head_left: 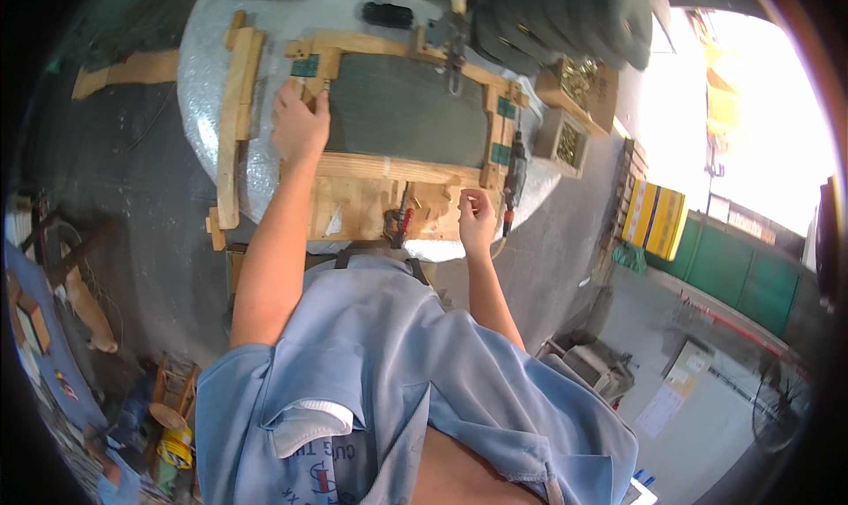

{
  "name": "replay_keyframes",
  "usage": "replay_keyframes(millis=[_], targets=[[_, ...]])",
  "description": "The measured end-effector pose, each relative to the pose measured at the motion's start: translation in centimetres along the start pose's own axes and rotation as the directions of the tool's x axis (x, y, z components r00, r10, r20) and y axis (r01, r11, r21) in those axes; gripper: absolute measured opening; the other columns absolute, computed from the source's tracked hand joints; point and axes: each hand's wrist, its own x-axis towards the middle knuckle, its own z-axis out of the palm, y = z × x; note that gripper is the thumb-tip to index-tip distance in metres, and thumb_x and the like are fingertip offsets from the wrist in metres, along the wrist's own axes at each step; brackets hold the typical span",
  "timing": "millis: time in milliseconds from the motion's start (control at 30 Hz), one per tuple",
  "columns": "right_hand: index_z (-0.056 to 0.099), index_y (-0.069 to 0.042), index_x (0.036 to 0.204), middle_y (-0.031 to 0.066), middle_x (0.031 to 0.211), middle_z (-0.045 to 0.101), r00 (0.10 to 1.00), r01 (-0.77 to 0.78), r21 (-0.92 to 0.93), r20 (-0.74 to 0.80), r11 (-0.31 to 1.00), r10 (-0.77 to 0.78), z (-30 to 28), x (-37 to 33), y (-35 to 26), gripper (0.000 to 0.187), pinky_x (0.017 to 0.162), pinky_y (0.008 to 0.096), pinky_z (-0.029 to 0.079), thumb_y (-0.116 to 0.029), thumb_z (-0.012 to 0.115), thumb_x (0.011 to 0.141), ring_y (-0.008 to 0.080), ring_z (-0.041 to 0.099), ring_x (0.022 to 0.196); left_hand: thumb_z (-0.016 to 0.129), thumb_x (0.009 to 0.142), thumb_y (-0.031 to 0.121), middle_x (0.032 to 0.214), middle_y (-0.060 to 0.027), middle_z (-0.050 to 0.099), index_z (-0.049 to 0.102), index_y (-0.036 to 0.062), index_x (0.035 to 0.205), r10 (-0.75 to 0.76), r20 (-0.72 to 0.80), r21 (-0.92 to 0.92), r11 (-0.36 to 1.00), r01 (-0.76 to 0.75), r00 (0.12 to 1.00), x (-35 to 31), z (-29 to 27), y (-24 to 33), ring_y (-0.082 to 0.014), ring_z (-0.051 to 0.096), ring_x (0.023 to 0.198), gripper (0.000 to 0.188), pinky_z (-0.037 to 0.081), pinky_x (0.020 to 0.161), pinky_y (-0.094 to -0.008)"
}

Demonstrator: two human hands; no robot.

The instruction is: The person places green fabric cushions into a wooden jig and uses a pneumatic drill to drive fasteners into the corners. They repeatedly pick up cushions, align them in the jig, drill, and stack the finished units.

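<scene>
A wooden frame (pixel 402 162) surrounds a dark grey-green panel (pixel 406 107) on the round work table (pixel 199 90). At the frame's left end, my left hand (pixel 301 125) has thumb and fingers closed about a small wooden block (pixel 312 88). My right hand (pixel 478 220) hovers by the near right corner, its fingers curled together; anything in them is too small to make out. Between my hands, a red-handled tool (pixel 405 222) lies on the near board (pixel 358 206). To the right lies a power driver (pixel 515 174). A metal toggle clamp (pixel 454 54) sits on the far rail.
Two open boxes of brass-coloured fasteners (pixel 568 141) stand at the table's right edge. Dark green padded pieces (pixel 565 15) are stacked at the far right. Long wooden strips (pixel 234 125) lie left of the frame. A black object (pixel 387 15) rests at the back.
</scene>
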Motion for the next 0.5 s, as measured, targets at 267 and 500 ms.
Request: replay_keyframes(millis=[267,500], targets=[[0.073,-0.011,0.123,0.0134,0.114,0.078,0.991,0.135,-0.350,0.031,0.927,-0.133,0.6,-0.4,3.4,0.033,0.082,0.0434,0.057,-0.027,0.076,0.094,0.0303,0.075,0.083,0.067,0.097,0.061,0.149,-0.0175,0.058,0.048,0.0138,0.157,0.050,-0.030,-0.038,0.998,-0.051,0.998,0.4,1.0,-1.5,-0.0422,0.060,0.133,0.078,0.054,0.104,-0.0558],[0.075,-0.005,0.106,0.0138,0.106,0.079,0.985,0.159,-0.363,0.124,0.918,-0.122,2.1,2.0,3.8,0.024,0.084,0.0440,0.059,-0.026,0.077,0.094,0.0334,0.077,0.089,0.070,0.094,0.065,0.152,-0.0182,0.057,0.046,0.0142,0.158,0.045,-0.012,0.015,0.999,-0.045,0.999,-0.3,0.3,-0.8,-0.0421,0.059,0.136,0.085,0.053,0.106,-0.0544]])
